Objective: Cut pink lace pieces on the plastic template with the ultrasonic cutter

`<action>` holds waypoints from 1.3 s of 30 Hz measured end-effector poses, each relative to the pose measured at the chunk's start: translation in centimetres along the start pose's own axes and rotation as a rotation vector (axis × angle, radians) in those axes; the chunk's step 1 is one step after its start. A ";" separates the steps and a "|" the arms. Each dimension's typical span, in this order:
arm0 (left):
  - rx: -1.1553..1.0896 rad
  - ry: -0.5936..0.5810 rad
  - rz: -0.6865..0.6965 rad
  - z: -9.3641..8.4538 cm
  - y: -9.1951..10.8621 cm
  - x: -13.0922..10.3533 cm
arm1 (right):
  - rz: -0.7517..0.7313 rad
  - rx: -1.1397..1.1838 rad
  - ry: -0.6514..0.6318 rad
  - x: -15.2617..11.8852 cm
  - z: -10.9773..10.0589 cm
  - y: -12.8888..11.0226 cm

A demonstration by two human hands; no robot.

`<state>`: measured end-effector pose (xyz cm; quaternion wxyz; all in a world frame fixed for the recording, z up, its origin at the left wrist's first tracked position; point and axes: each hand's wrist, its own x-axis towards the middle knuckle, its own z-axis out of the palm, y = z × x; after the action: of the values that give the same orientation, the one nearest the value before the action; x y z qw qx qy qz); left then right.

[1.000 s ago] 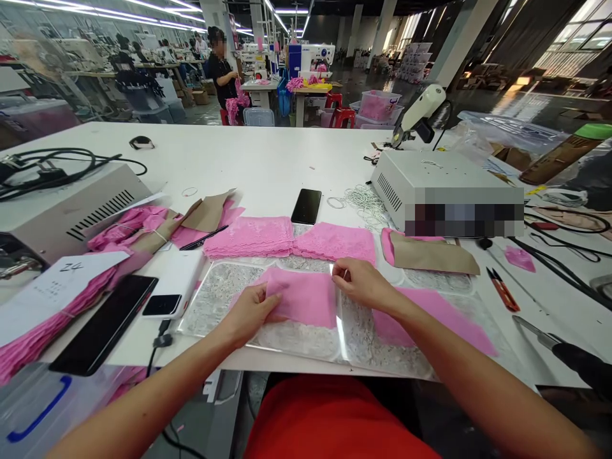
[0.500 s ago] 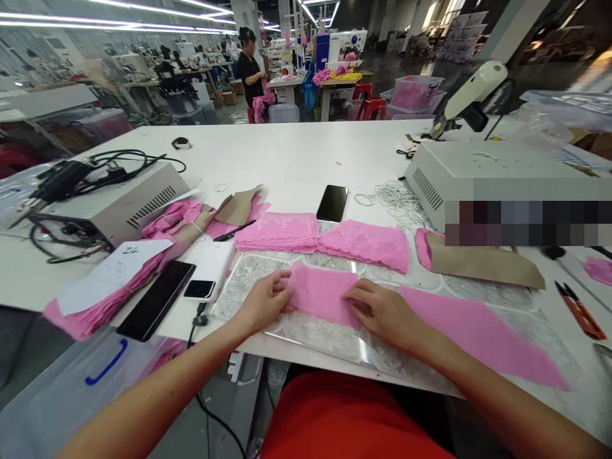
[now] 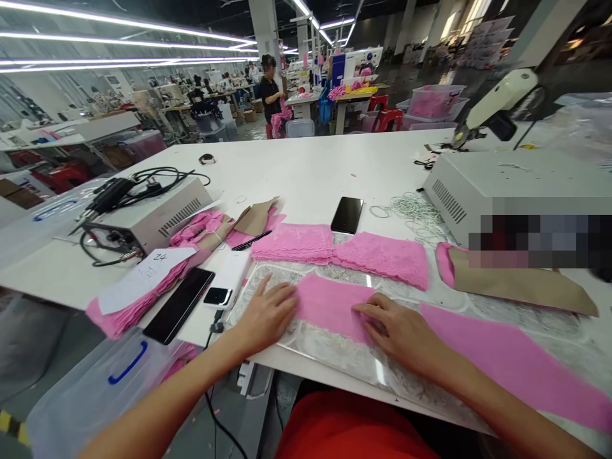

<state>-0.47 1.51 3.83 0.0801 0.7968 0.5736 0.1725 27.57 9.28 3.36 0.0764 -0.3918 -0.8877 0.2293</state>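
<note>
Nearby: 2 stacks of pink lace-patterned fabric [image 3: 292, 243], side by side beyond the hands; 1 black rectangular phone [image 3: 347, 215] behind them; 1 tangle of thin pale cords [image 3: 411, 211]; 1 pink bundle in brown paper [image 3: 521, 280], right; 1 larger pink fabric panel [image 3: 502, 354], crossed by the right forearm; 1 white rectangular device [image 3: 236, 271], left.

Main item: 1 small flat pink cloth [image 3: 332, 307], on a clear patterned sheet [image 3: 318, 350], between left hand [image 3: 270, 313] and right hand [image 3: 399, 324]. Left fingers: spread, at the cloth's left edge. Right fingers: narrow, at its right edge; pinch or mere touch, cannot tell.

Edges: white counter [image 3: 296, 167] ends just below the sheet; widest room beyond the phone, stacks blocking the direct way.

Versus 0.5 s ago: left fingers uncurled and flatter; cloth still between both hands.
</note>
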 end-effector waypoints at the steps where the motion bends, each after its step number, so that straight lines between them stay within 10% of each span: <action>1: 0.069 0.070 0.007 -0.3 -0.8 -0.4 | 0.003 0.012 -0.003 0.0 -0.2 -0.2; 6: 0.342 0.326 0.219 -0.5 -2.9 -0.7 | 0.012 0.116 0.115 0.3 -2.4 0.5; 13: 0.256 0.296 0.421 0.8 -0.9 1.2 | 0.491 -0.104 0.524 -1.1 -7.6 8.5; 19: 0.162 0.307 0.445 2.2 1.7 2.5 | 0.615 -0.251 0.552 0.6 -7.9 11.5; 30: 0.106 0.332 0.440 2.8 1.2 1.5 | 0.665 -0.366 0.697 0.0 -10.3 11.8; 34: -0.025 0.305 0.316 1.6 3.0 1.6 | 0.646 -0.422 0.982 -3.5 -13.8 9.6; 36: -0.093 0.284 0.268 0.6 4.4 1.8 | 0.383 -0.348 1.432 -5.3 -14.1 6.6; 39: -0.186 0.235 0.171 -0.8 6.6 1.8 | 0.150 -0.026 1.470 -7.0 -12.1 1.1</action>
<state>5.62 0.99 7.05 0.0708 0.8063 0.4906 0.3229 36.87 8.98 13.85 0.6308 -0.5049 -0.5810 -0.0980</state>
